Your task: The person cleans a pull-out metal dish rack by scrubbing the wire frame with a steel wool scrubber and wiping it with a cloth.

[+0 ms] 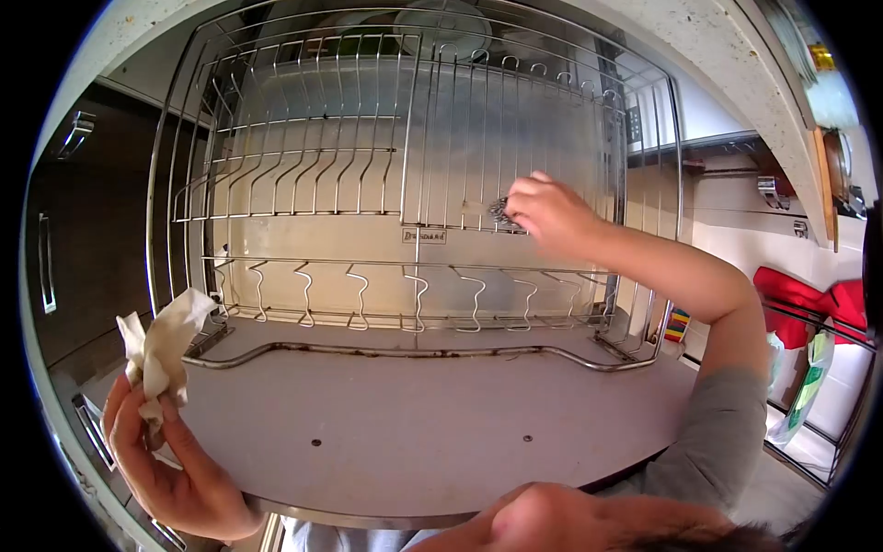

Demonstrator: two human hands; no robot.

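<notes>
A wire pull-out dish rack fills the middle of the view, with brownish rust spots along its lower front rail. My right hand is closed on a steel wool scrubber and presses it to the wires right of the rack's centre. A small name plate is fixed just left of it. At the lower left, my left hand pinches a crumpled off-white cloth or paper between thumb and fingers. That piece stays apart from the rack's front corner.
Below the rack lies a grey curved front panel with two screws. A round bowl or plate sits behind the far wires. Dark cabinet fronts with a metal handle stand at left. Red fabric hangs over a shelf at right.
</notes>
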